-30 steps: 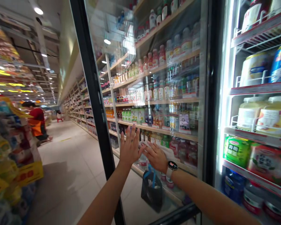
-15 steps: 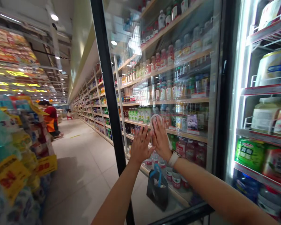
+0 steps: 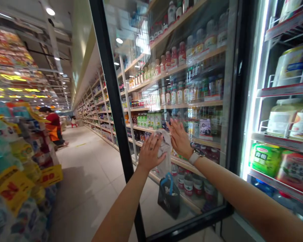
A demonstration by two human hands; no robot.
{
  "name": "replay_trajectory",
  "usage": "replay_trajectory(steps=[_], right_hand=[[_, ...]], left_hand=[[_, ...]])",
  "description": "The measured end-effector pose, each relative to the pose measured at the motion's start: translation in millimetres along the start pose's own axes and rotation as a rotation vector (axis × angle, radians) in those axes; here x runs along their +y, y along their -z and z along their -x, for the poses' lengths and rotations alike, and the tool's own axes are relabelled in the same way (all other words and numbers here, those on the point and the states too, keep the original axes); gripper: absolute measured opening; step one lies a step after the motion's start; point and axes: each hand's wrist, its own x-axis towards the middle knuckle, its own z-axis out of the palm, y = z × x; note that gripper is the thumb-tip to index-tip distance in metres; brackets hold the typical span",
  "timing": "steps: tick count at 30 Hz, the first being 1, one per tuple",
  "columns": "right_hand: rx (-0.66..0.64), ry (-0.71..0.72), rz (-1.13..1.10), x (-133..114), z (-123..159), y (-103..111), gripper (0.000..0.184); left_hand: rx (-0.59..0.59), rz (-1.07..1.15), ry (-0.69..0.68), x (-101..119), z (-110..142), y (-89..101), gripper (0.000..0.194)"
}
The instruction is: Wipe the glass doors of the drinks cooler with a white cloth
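An open glass cooler door [image 3: 181, 40] with a black frame stands in front of me. My left hand [image 3: 148, 153] lies flat on the glass with fingers spread. A pale cloth [image 3: 165, 151] hangs between the two hands; my left thumb and fingers touch its edge. My right hand [image 3: 179, 138], with a watch on the wrist, presses on the glass beside the cloth's top, fingers stretched upward. Through the glass I see shelves of bottles and a dark bag with blue handles [image 3: 169, 198] on the floor.
On the right are the lit cooler shelves [image 3: 282, 90] with jars and packets. The aisle floor [image 3: 91, 181] runs left of the door past long shelving. A person in red and orange [image 3: 53, 129] crouches far down the aisle. Stacked goods [image 3: 17, 168] fill the left.
My right hand has slid up and right on the glass. The cloth, earlier under my right palm, now hangs loose between the hands, against my left fingers. The view shifted slightly.
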Motion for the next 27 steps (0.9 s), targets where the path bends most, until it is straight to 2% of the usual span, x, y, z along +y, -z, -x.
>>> replay_trajectory(steps=[2,6,10,14,16,19,24,26,27], right_hand=[[-0.033,0.031,0.086,4,6,-9,0.061],[-0.006,0.052,0.171,3,16,-20,0.062],[0.017,0.07,0.177,4,17,-21,0.059],[0.023,0.054,0.175,4,16,-21,0.057],[0.019,0.047,0.169,4,16,-21,0.058],[0.003,0.045,0.149,3,15,-22,0.059],[-0.023,0.022,0.127,3,13,-23,0.06],[-0.025,0.018,0.129,3,13,-24,0.06],[-0.023,0.017,0.132,3,13,-25,0.06]], left_hand=[[0.025,-0.026,-0.003,0,0,-0.5,0.066],[0.021,-0.056,-0.012,8,-3,1.5,0.06],[-0.035,-0.075,-0.003,22,-23,-0.1,0.057],[-0.01,-0.054,0.054,24,-48,-7.7,0.061],[0.01,-0.067,0.069,24,-49,-13.2,0.061],[0.013,-0.112,0.11,32,-21,-22.1,0.054],[-0.05,-0.158,0.092,60,63,-30.9,0.053],[-0.086,-0.155,0.083,58,74,-30.0,0.054],[-0.095,-0.152,0.091,51,69,-28.1,0.054]])
